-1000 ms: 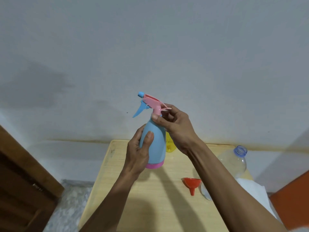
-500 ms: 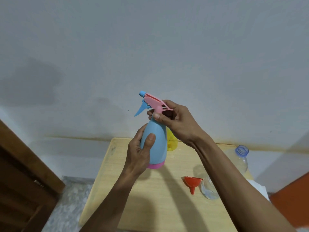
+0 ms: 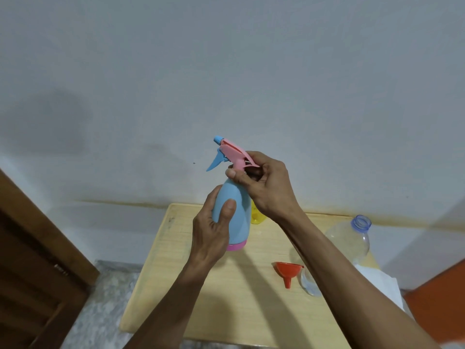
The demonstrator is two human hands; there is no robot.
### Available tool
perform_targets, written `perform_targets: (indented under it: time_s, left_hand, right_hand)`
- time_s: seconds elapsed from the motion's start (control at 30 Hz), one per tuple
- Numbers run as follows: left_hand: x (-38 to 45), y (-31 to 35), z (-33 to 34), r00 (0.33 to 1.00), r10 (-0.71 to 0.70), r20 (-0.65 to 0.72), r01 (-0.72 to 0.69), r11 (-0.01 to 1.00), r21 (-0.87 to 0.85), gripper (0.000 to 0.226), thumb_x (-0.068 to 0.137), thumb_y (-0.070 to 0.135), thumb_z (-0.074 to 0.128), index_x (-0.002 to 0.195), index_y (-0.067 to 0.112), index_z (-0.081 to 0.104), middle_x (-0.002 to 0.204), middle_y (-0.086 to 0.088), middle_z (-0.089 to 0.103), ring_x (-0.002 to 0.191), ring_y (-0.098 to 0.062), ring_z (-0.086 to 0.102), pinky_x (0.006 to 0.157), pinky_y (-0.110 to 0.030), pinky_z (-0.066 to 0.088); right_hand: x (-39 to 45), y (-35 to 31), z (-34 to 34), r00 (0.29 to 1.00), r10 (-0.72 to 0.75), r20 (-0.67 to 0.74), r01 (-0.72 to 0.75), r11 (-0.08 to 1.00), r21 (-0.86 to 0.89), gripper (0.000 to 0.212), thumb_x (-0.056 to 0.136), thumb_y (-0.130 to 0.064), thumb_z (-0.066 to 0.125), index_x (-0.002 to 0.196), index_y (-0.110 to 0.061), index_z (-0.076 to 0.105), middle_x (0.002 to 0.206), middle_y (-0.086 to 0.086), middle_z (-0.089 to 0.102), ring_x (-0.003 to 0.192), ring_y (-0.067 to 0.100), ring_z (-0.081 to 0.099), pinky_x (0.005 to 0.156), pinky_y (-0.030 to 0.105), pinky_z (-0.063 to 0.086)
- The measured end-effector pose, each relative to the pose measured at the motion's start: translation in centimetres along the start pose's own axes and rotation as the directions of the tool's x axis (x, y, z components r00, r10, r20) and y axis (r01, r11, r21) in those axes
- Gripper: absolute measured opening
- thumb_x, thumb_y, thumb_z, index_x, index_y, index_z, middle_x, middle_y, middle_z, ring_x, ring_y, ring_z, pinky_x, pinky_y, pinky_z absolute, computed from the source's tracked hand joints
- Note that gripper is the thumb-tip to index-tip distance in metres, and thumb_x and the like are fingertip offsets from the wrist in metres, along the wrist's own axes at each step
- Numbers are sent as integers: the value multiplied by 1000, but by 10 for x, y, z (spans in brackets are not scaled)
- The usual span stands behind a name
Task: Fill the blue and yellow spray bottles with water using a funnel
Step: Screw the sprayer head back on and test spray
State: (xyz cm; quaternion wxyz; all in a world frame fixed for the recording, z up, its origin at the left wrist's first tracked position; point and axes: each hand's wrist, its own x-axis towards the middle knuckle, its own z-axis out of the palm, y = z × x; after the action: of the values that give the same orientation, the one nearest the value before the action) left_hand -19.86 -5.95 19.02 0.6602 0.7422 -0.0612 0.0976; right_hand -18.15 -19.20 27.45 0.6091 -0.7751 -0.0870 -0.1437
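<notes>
Right hand [image 3: 266,182] up high, fingers and thumb curled round the neck of the blue bottle [image 3: 232,212], just under the pink spray head [image 3: 235,154]. Left hand [image 3: 214,230] wrapped round the bottle's body, thumb on the front. Bottle held up in the air over the table [image 3: 176,285], almost upright, nozzle pointing to 10 o'clock.

Looks like the very first step: twisting the spray head off. No water in yet, by the look of it. Next move calls for a firm hold on the body, more turns at the neck, then lifting the head out straight so the tube inside does not catch.

Out from the hands: yellow bottle [image 3: 258,217] at 3 o'clock of the blue one, standing on the table behind it. Red funnel [image 3: 288,272] at 4 o'clock, lying on its side. Big clear water bottle [image 3: 352,240] with no cap at 3 o'clock, near the table's far right corner.

Hard to tell: most of the yellow bottle, hidden behind the blue one and the right wrist. Cap ring covered by fingers, so no telling how loose. Small clear thing [image 3: 310,283] beside the funnel, half under the right arm, not clear what. White sheet [image 3: 380,283] at the right edge, partly covered too.
</notes>
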Motion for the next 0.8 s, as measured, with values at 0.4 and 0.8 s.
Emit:
perform_targets:
  time_s: [0.4, 0.8]
  left_hand:
    - [-44, 8, 7, 990, -14, 141, 27, 995, -91, 55, 89, 55, 47, 134, 24, 55, 119, 4, 67, 107, -13, 66, 77, -21, 54]
    - [-123, -14, -17, 972, -66, 227, 71, 997, -15, 41, 105, 41, 33, 133, 24, 57, 126, 2, 66, 119, -19, 61, 100, -49, 50]
  right_hand:
    - [-25, -3, -6, 987, 101, 124, -127, 966, 223, 16, 96, -29, 68, 112, -32, 72, 114, -9, 75, 90, 20, 68, 81, 30, 55]
    - [-120, -7, 9, 961, 274, -29, -259, 935, 244, 21, 100, -28, 62, 101, -12, 76, 99, 2, 78, 81, 12, 69, 74, 20, 51]
